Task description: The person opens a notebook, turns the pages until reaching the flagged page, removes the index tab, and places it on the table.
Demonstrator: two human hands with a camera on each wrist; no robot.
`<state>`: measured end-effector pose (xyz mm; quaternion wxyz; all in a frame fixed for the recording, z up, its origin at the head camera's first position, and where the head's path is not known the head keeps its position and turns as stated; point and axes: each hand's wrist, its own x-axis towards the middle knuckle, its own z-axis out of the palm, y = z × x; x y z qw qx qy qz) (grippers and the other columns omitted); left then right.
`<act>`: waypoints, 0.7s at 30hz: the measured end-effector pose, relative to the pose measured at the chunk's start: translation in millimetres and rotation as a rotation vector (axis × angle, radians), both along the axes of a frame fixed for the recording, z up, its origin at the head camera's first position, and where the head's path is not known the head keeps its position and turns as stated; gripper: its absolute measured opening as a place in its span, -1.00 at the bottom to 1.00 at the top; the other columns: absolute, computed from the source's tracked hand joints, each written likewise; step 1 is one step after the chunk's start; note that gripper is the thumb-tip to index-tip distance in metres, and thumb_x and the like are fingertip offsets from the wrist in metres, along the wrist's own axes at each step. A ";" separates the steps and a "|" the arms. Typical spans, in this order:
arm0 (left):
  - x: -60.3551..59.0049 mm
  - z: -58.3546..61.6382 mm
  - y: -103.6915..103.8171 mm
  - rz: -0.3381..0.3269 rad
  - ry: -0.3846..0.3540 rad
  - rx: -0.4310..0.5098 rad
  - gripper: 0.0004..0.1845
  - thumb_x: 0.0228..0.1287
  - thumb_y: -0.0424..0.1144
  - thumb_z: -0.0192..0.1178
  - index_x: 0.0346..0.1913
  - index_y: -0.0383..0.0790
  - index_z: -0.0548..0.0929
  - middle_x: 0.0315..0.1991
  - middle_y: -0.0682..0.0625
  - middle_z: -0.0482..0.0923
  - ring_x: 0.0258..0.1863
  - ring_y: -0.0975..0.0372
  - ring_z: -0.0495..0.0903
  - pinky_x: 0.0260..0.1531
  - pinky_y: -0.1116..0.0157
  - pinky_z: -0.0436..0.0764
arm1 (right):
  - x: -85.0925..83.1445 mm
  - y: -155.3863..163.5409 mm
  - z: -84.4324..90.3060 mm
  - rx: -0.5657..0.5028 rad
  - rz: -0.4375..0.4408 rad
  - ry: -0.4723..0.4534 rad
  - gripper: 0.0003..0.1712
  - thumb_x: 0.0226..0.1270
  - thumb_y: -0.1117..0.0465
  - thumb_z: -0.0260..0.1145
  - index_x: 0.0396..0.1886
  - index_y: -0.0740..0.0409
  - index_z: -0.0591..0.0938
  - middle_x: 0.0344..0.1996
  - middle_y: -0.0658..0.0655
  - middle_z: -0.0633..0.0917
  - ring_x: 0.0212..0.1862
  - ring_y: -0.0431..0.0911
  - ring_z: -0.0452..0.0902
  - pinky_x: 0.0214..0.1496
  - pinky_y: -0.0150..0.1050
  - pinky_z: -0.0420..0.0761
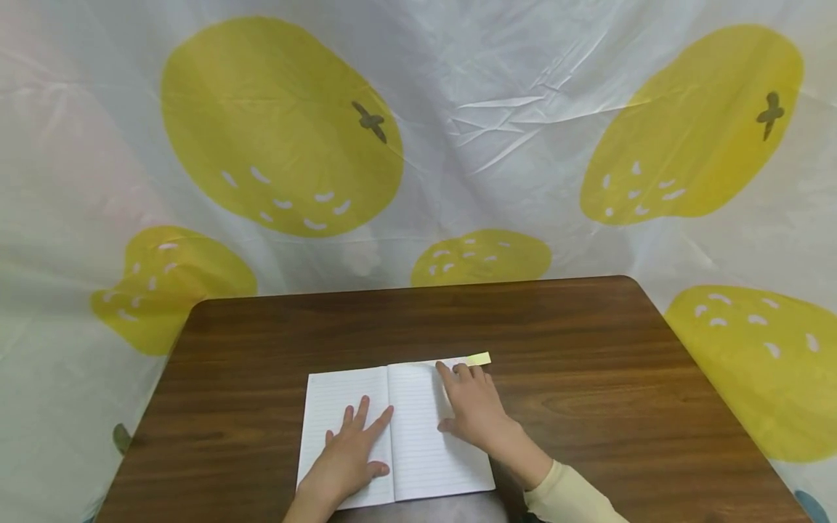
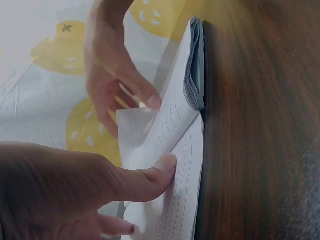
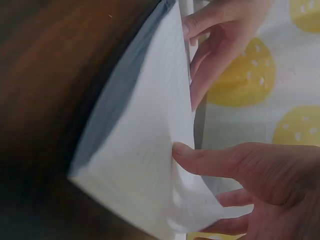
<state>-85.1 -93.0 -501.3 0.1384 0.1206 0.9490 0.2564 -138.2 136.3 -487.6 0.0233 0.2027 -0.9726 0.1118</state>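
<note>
Notebook pages lay open on the dark brown wooden table [image 1: 588, 341]: a white, ruled-paper notebook [image 1: 418, 436] sat near the table's front edge, roughly at the middle, with both hands on it. The left hand [image 1: 349, 454] lay flat on the left page, fingers straight and spread, palm down, holding the paper against the table. In the left wrist view its thumb [image 2: 150, 177] pressed along the page edge. The right hand [image 1: 474, 410] rested on the upper part of the right page, fingers extended towards the top right corner, where they touched a narrow pale yellow strip [image 1: 477, 359] that stuck out past the notebook's top edge (whether it was a sticky note or a bookmark could not be told). The fingertips seemed to press rather than pinch, though the head view hid their undersides. A cream sleeve [image 1: 569, 497] covered the right forearm. In the right wrist view the grey cover [image 3: 115, 115] showed beneath the white pages, lying against the wood. Behind the table hung a white plastic sheet printed with large yellow fruit shapes [image 1: 281, 123], creased in places.
</note>
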 end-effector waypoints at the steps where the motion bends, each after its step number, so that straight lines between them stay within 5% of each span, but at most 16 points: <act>1: 0.1 0.4 0.1 0.000 -0.001 -0.002 -0.10 0.07 -0.10 0.49 0.52 -0.05 0.36 0.57 -0.41 0.04 0.49 -0.43 0.09 0.14 -0.55 0.23 | 2.3 3.0 -0.2 -0.026 -0.005 0.006 0.06 -0.19 0.09 0.74 0.35 0.30 0.45 0.06 0.39 0.62 0.06 0.31 0.53 0.10 0.21 0.55; 9: 0.2 2.3 0.5 0.000 -0.003 -0.013 -0.11 0.09 -0.11 0.49 0.52 -0.06 0.36 0.57 -0.41 0.04 0.49 -0.43 0.08 0.14 -0.55 0.23 | 14.4 19.5 -1.5 -0.247 -0.070 -0.023 -0.08 0.00 0.25 0.64 0.36 0.35 0.42 0.02 0.34 0.69 0.06 0.25 0.63 0.13 0.14 0.60; 21: 0.2 -1.8 -0.6 0.002 -0.013 0.010 -0.10 0.10 -0.10 0.48 0.53 -0.04 0.34 0.58 -0.39 0.02 0.51 -0.41 0.04 0.17 -0.55 0.18 | 23.7 34.2 -9.6 -0.622 -0.163 -0.092 -0.34 0.06 0.48 0.53 0.19 0.40 0.51 -0.41 0.07 0.70 -0.39 -0.20 0.61 -0.32 -0.36 0.63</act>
